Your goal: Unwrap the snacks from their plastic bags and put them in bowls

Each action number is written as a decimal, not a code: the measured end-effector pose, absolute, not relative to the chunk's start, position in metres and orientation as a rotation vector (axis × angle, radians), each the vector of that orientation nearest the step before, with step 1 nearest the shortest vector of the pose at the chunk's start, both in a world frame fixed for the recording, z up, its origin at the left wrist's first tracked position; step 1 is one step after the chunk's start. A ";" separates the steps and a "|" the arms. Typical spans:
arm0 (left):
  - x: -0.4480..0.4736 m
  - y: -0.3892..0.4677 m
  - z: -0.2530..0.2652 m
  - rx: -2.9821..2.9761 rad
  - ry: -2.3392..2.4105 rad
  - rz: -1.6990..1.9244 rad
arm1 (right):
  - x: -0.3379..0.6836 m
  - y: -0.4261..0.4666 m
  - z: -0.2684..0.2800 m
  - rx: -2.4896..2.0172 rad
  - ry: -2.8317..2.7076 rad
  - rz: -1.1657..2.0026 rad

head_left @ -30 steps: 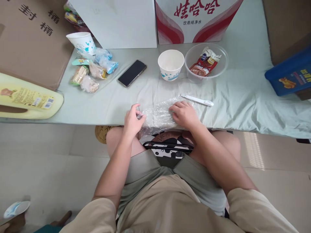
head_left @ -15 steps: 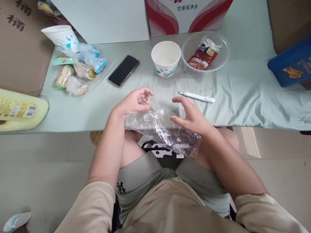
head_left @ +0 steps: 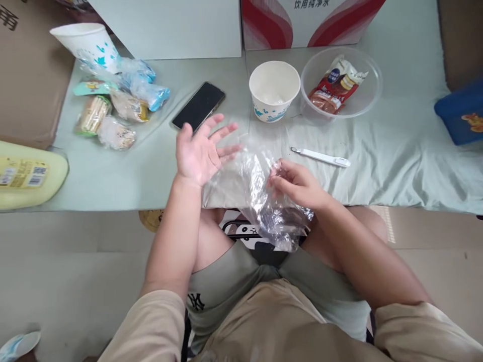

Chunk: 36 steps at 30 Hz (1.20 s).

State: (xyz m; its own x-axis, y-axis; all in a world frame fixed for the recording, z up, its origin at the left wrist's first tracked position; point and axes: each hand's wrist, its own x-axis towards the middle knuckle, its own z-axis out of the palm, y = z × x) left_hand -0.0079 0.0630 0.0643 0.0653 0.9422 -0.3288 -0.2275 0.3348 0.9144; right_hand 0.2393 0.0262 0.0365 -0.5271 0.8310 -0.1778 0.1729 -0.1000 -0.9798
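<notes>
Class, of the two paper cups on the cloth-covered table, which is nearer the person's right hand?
The cup beside the clear bowl, closer to the right hand holding the plastic film; the other cup sits far left, behind the wrapped snacks.

The one view looks from the person's own head, facing forward and steeply down. Nearest the lens, the beige short-sleeved cloth shirt (head_left: 264, 327) fills the bottom, with the grey-green cloth shorts (head_left: 215, 271) just above. The clear, crinkled plastic film (head_left: 257, 168) lies near the middle, at arm's reach. Beyond, the pale green cloth-covered counter (head_left: 132, 188) spans the frame; the farther white-and-red cardboard box (head_left: 305, 25) is cut by the top edge.
</notes>
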 end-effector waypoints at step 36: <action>0.021 0.063 0.022 0.977 0.977 0.912 | 0.256 0.047 -0.001 -1.023 -1.122 1.380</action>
